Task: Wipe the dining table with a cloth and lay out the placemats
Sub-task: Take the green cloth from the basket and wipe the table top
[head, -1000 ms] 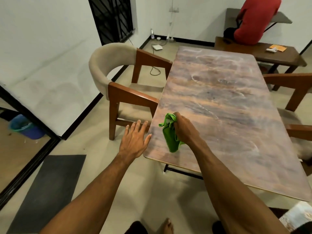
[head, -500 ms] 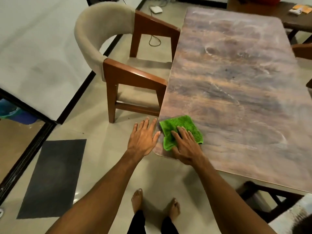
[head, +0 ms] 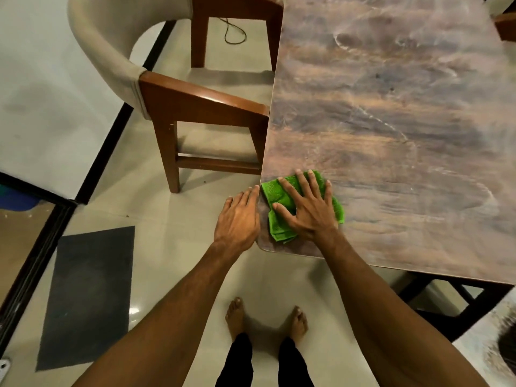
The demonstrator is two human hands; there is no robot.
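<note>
The green cloth (head: 275, 192) lies folded on the near left corner of the desk (head: 391, 135), close to both edges. It is pressed flat by the right hand (head: 307, 210), whose fingers are spread and straight; nothing is pinched or curled around. The left hand (head: 238, 219) is held flat, fingers together, just beside the desk's left edge. Whether it touches that edge cannot be told. No placemats are seen in view.

Several risks are judged from this position. Because the cloth is only pressed and not gripped, its folded layers could be dragged apart or bunched under the palm if a stroke is made quickly. The wiping face would then be lost. With so little surface left between cloth and edge, a sweep toward the left or toward the body could carry the cloth over the rim and onto the floor. Dirt could also be pushed off there, near the bare feet (head: 237, 317), unless it is caught by the waiting left hand.

The arm of the chair (head: 201, 107) stands just beside the desk's left edge, so knuckles could be knocked against it during a stroke along that side. Pale swirled streaks are visible across the far surface; patches could be missed if strokes are not overlapped. If the cloth is damp, which cannot be told, placemats could be laid on a surface not yet dry.
</note>
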